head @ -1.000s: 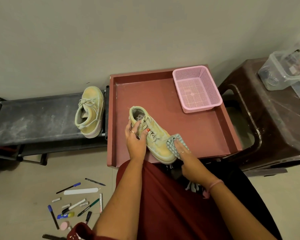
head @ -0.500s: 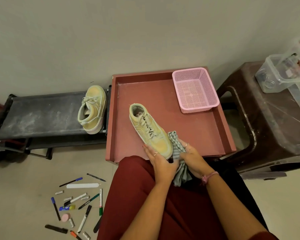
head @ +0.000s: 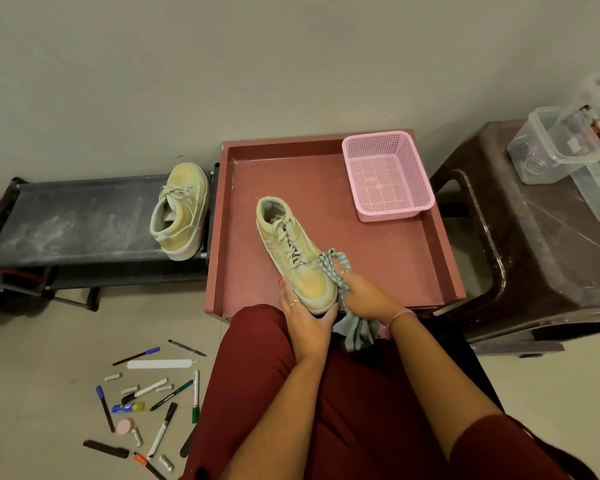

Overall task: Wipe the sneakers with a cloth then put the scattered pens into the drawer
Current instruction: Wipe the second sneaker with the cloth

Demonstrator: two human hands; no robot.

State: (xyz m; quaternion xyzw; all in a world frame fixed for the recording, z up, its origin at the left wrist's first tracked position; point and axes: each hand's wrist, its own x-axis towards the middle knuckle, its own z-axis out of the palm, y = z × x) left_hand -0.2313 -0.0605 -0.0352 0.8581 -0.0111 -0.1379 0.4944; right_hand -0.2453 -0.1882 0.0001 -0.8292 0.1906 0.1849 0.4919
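A dusty pale-yellow sneaker (head: pixel 291 251) lies in the open red drawer (head: pixel 388 258), its toe pointing toward me. My left hand (head: pixel 303 315) grips the toe end from below and the left side. My right hand (head: pixel 361 297) holds a grey-green checked cloth (head: pixel 336 268) against the sneaker's right side near the toe; the cloth's tail hangs down past my wrist. The second sneaker (head: pixel 181 216) rests on its side on the dark low rack (head: pixel 77 226) to the left. Several pens and markers (head: pixel 146 407) lie scattered on the floor at lower left.
A pink mesh basket (head: pixel 388 176) stands in the drawer's back right corner. A brown plastic stool (head: pixel 534 244) at the right carries clear plastic boxes (head: pixel 568 147). My red-clothed lap (head: pixel 326 410) fills the bottom centre. The wall is close behind.
My left hand went from the sneaker's collar to its toe end. My right hand with the cloth slid a little along the right side of the toe.
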